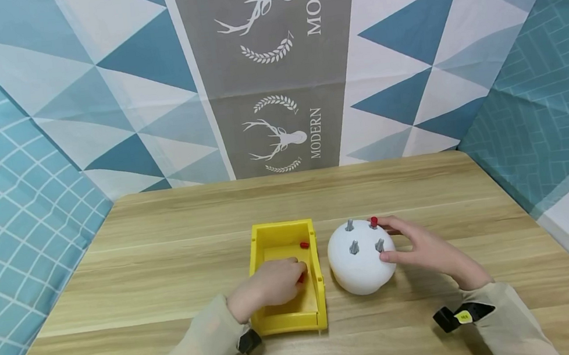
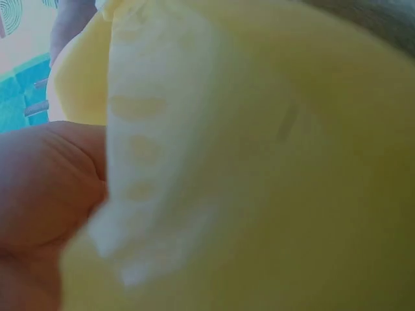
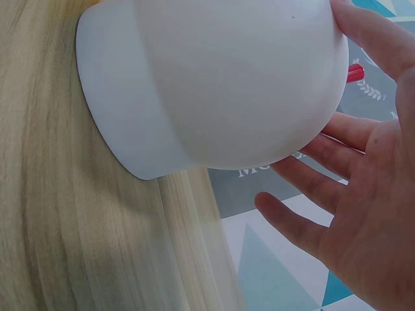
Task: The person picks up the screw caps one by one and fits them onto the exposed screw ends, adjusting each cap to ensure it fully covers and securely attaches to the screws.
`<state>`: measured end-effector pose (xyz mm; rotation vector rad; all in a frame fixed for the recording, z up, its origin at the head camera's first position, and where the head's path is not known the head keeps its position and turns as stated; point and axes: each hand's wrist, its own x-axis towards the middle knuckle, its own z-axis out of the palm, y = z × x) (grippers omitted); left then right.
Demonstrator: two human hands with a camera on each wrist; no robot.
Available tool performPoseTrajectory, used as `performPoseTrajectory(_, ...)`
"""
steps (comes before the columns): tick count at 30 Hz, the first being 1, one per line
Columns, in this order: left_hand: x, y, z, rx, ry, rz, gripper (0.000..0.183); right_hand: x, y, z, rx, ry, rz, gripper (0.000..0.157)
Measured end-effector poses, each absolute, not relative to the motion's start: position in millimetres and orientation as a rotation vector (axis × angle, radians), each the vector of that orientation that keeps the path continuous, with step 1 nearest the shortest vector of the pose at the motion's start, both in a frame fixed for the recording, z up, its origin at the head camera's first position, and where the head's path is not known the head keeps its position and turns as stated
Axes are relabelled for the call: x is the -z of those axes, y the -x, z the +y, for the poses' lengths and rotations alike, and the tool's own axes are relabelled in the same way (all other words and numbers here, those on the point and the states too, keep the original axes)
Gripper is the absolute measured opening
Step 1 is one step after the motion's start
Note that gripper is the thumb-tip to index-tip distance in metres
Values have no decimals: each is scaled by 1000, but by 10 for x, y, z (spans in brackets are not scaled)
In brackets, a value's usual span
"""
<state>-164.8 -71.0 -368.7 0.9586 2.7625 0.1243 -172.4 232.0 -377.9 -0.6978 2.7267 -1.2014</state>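
Note:
My left hand reaches into a yellow bin, its fingers curled, with a small red cap showing at the fingertips. Another red cap lies on the bin floor. Right of the bin sits a white rounded dome with threaded metal bolts standing up from its top. One back bolt carries a red cap. My right hand holds the dome's right side, thumb in front and fingers behind. In the left wrist view, the blurred yellow wall hides the fingertips.
Both things stand on a wood-grain table. Patterned cloth hangs behind the table and along both sides. Each wrist wears a black camera mount.

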Motion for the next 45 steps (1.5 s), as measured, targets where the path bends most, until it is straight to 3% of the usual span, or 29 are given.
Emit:
performPoseTrajectory(19, 3728, 1661, -748, -139, -1026, 2755, 11, 3796, 1720, 2321, 1210, 756, 2733, 56)
performPoseTrajectory(45, 3193, 1736, -695, -282, -1032, 2868, 10, 3787, 1726, 2321, 1206, 733, 2733, 57)
